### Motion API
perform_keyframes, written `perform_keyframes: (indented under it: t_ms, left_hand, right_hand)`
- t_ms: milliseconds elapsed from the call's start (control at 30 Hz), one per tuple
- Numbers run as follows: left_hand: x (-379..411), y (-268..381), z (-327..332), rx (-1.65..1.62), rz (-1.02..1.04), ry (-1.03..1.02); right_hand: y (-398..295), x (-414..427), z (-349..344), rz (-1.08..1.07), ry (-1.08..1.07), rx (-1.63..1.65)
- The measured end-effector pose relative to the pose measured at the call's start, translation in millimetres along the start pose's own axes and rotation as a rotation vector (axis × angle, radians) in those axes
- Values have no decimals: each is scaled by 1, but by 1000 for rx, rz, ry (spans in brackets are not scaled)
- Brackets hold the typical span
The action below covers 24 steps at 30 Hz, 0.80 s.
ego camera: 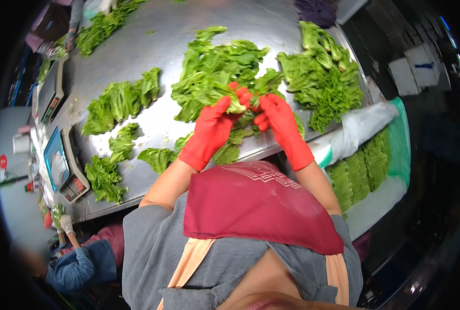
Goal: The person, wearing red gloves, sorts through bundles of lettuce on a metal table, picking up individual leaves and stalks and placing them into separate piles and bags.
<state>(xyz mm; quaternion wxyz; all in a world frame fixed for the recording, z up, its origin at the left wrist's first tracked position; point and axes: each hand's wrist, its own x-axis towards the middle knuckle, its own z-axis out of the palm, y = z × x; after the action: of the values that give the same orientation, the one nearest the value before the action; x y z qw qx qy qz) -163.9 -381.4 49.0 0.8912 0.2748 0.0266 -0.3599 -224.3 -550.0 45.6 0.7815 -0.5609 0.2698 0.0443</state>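
Both my hands wear red rubber gloves and are close together over the near edge of the steel table. My left hand [216, 130] grips a green leafy lettuce [208, 93] by its pale base, with the leaves pointing away to the left. Beside it, the curled fingers of my right hand [280, 122] pinch a lettuce leaf [268, 80]; its lower end is partly hidden by the glove. Just beyond lies a heap of loose lettuce [230, 56]. Under my hands, more loose leaves [228, 153] lie along the table edge.
Lettuce heads [117, 100] form a row on the steel table [164, 50], left. Another lettuce pile [327, 85] sits right, above a plastic-lined crate [381, 197] packed with lettuce. Two weighing scales [75, 186] [51, 93] stand left. Co-workers handle greens at the left [79, 263] and far left [73, 23].
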Motion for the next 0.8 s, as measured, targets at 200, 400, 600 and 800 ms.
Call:
perform_keyframes:
  t_ms: [200, 400, 600, 800]
  left_hand:
    - [-2, 49, -30, 641, 328, 261]
    - [-17, 162, -109, 1448, 1057, 663]
    - [-8, 166, -172, 2334, 395, 962]
    - [0, 184, -178, 2224, 535, 984]
  right_hand:
    - [16, -8, 0, -102, -44, -442]
    - [26, -21, 3, -47, -81, -404]
    - [20, -14, -1, -235, -92, -595]
    - [-21, 17, -70, -376, 499, -950]
